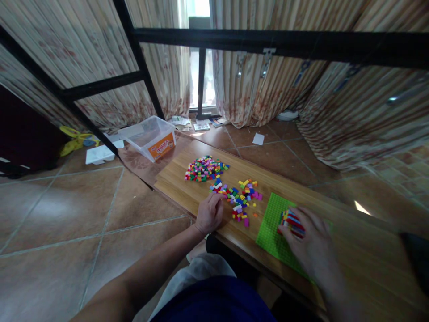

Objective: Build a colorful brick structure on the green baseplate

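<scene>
A green baseplate (270,232) lies on the wooden table, carrying a small block built of toy bricks (295,225) in red, white, blue and yellow stripes. Around that block are the thumb and fingers of my right hand (310,239), which hides part of it and of the plate. My left hand (210,212) rests at the table's front edge, fingertips curled together at the near side of the loose toy bricks (238,197). Whatever its fingers may pinch is too small to make out. Farther back is a denser heap of mixed bricks (205,168).
A clear plastic bin (147,134) with an orange label stands beyond the table's far left end. Black metal bars (234,36) cross in front of striped curtains (254,89). Papers (201,127) lie on the tiled floor. A dark object (415,255) sits at the right edge.
</scene>
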Available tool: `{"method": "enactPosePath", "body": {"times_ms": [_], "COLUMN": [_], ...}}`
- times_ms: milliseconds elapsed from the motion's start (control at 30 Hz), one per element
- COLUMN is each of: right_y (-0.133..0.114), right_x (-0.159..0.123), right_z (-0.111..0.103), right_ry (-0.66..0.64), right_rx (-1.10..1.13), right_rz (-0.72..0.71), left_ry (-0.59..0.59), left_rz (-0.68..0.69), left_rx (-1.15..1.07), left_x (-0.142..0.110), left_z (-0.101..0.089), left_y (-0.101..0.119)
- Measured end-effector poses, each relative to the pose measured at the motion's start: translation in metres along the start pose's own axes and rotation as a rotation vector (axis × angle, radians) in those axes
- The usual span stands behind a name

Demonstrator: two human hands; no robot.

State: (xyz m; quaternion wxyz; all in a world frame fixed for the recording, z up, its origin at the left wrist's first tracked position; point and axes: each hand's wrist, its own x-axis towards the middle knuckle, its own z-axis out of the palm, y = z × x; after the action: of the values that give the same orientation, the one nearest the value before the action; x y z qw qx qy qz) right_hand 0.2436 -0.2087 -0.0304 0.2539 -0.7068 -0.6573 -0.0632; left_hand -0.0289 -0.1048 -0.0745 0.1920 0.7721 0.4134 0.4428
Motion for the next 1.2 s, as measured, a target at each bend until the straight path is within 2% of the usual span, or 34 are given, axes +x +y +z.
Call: {"method": "enactPosePath", "body": {"times_ms": [67, 133, 200, 333, 433, 600, 867, 1200], "right_y": [-0.031, -0.061, -0.086, -0.112, -0.117, -0.121, -0.119, -0.121], "right_x": [0.007, 0.012, 0.016, 0.021, 0.023, 0.025, 0.030, 0.037], "right_z": [0.007, 0.020, 0.036, 0.060, 0.069, 0.074, 0.072, 0.069], "right_ry": [0.056, 0.011, -0.086, -0.186, -0.200, -0.216, -0.262, -0.283], "right_rx": [0.097, 0.158, 0.150, 0.025, -0.081, -0.149, -0.133, -0.164], "right_rz": [-0.038, -0.068, -0.049, 0.025, 0.062, 0.081, 0.105, 0.107], "left_ry": [0.044, 0.094, 0.156, 0.228, 0.195, 0.051, -0.158, -0.166], "left_rz": [-0.008, -0.015, -0.032, -0.091, -0.149, -0.245, -0.157, -0.122], "left_rx": [0.020, 0.062, 0.117, 0.171, 0.150, 0.133, 0.002, -0.206], "left_x": [0.000, 0.000, 0.000, 0.001, 0.002, 0.007, 0.008, 0.004], "left_z": [0.000, 0.000, 0.001, 0.004, 0.007, 0.010, 0.004, 0.000], "left_y": [0.000, 0.000, 0.000, -0.004, -0.007, -0.006, -0.005, -0.014]}}
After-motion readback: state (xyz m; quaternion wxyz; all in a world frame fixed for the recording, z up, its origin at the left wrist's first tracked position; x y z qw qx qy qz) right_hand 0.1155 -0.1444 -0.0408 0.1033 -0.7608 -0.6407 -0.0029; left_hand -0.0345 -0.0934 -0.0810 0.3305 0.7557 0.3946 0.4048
